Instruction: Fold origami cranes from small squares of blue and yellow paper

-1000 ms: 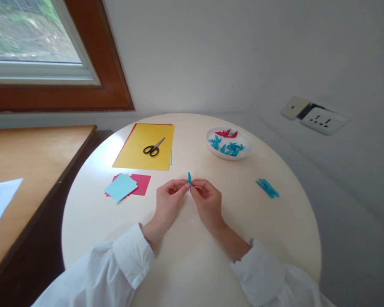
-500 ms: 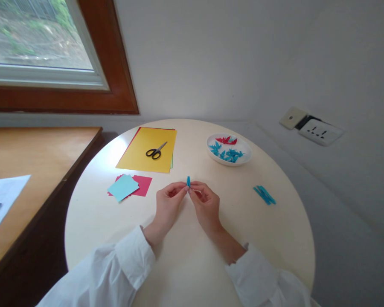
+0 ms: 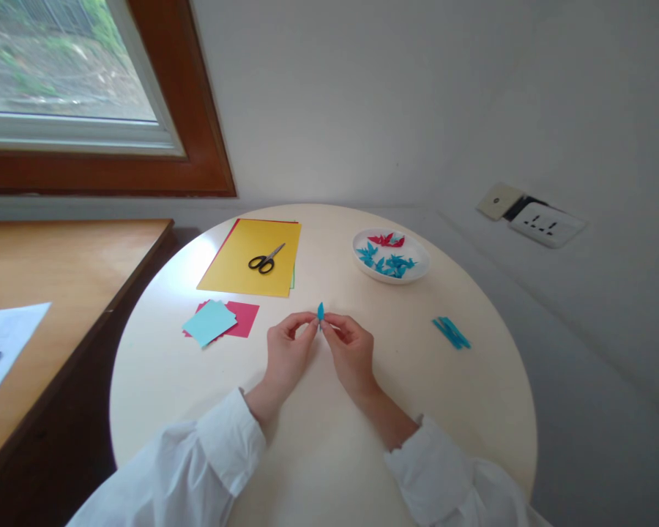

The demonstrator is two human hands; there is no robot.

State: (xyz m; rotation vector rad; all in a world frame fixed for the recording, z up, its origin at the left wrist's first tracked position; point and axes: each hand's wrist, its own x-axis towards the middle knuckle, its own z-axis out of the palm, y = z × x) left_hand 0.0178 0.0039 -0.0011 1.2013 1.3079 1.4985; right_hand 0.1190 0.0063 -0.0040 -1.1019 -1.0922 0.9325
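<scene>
Head view: left hand (image 3: 287, 350) and right hand (image 3: 354, 355) together pinch folded blue paper (image 3: 321, 311); scissors (image 3: 269, 258) lie beyond the left hand.

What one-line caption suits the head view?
Left hand and right hand pinch a small blue paper piece over a round white table.

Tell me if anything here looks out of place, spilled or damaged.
The wall socket looks odd: a dark gap shows between it and the beige plate, as if they don't meet neatly, though I can't tell whether it's damaged. The paper squares lie askew in a loose stack. I see nothing spilled.
</scene>
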